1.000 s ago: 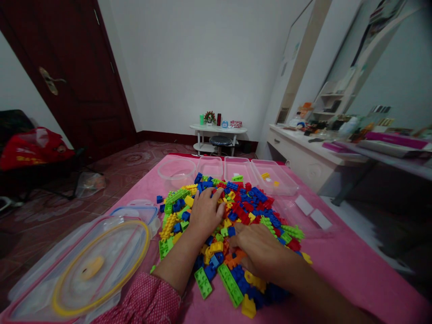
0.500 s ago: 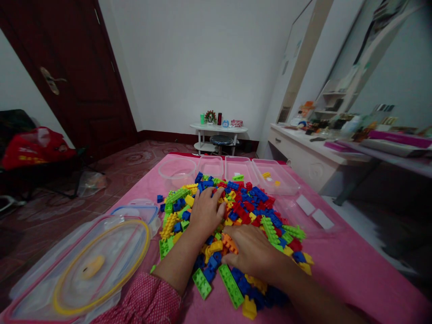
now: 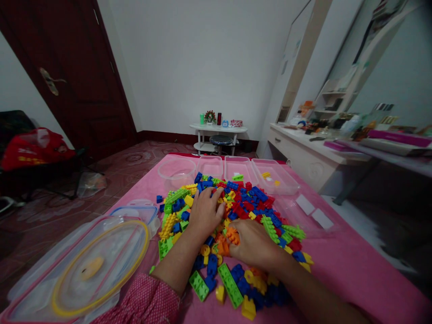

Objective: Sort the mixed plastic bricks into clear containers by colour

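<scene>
A wide heap of plastic building blocks [image 3: 248, 204] in red, blue, green, yellow and orange lies on a pink-covered table. My left hand [image 3: 206, 212] rests on the middle of the heap, fingers apart, holding nothing that I can see. Nearer to me on the right, my right hand [image 3: 254, 243] has its thumb and fingers curled round an orange block [image 3: 232, 235]; the undersides of its fingers are hidden. More orange blocks [image 3: 222, 246] lie beside its thumb. Just in front of me are a long green block [image 3: 230, 285] and a shorter green block [image 3: 199, 285].
Along the far edge stand a round clear tub [image 3: 177, 171] and several rectangular clear boxes [image 3: 240, 167]. Another clear box [image 3: 286, 211] with white labels sits at the right. Stacked clear lids [image 3: 101, 270] lie at the left. A white dresser [image 3: 300, 148] stands beyond the table's right side.
My right hand has moved slightly up and away from me with the orange block. Loose blocks near it have shifted, and a yellow one now lies between the green blocks. My left hand has hardly moved.
</scene>
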Action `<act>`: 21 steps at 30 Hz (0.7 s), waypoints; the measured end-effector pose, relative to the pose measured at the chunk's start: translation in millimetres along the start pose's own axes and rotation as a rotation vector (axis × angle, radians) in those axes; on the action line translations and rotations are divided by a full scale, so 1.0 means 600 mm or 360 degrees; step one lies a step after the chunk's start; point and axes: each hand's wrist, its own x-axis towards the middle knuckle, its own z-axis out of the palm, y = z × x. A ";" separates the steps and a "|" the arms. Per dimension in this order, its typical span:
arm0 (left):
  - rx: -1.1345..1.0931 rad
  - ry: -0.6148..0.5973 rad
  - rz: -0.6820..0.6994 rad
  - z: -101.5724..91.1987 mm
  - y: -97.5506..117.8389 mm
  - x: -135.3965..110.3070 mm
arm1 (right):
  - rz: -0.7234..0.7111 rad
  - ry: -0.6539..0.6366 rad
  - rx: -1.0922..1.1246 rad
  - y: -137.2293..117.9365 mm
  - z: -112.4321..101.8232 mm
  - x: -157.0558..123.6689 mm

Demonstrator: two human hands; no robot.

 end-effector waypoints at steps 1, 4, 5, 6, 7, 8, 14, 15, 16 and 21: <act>0.0000 -0.0001 -0.0004 0.000 0.000 0.000 | -0.0009 0.0013 0.0045 0.004 -0.005 0.000; 0.0000 0.0002 -0.0004 0.000 0.000 0.000 | -0.0119 0.0075 0.0207 0.008 -0.022 -0.003; 0.0001 0.0004 -0.0001 0.000 0.000 0.001 | -0.0141 0.0100 0.0272 0.008 -0.028 -0.004; 0.0003 0.0002 0.0002 0.000 0.000 0.001 | -0.0140 0.0115 0.0355 0.007 -0.032 -0.005; 0.0006 -0.0002 0.0005 0.001 0.000 0.001 | -0.0122 0.0118 0.0466 0.007 -0.037 -0.006; 0.0010 -0.0008 0.0009 0.001 0.000 0.001 | -0.0090 0.0117 0.0609 0.007 -0.042 -0.005; 0.0028 -0.0004 0.0017 0.000 0.001 0.000 | 0.0068 0.0542 0.1530 0.050 -0.083 0.011; 0.0030 -0.0005 0.0018 0.000 0.002 0.000 | 0.0133 0.0689 0.1592 0.069 -0.092 0.013; 0.0030 -0.0006 0.0017 0.001 0.002 0.000 | 0.0218 0.0815 0.1614 0.092 -0.100 0.014; 0.0025 0.0005 0.0017 0.002 0.000 0.001 | 0.0672 0.0993 0.0612 0.221 -0.126 0.009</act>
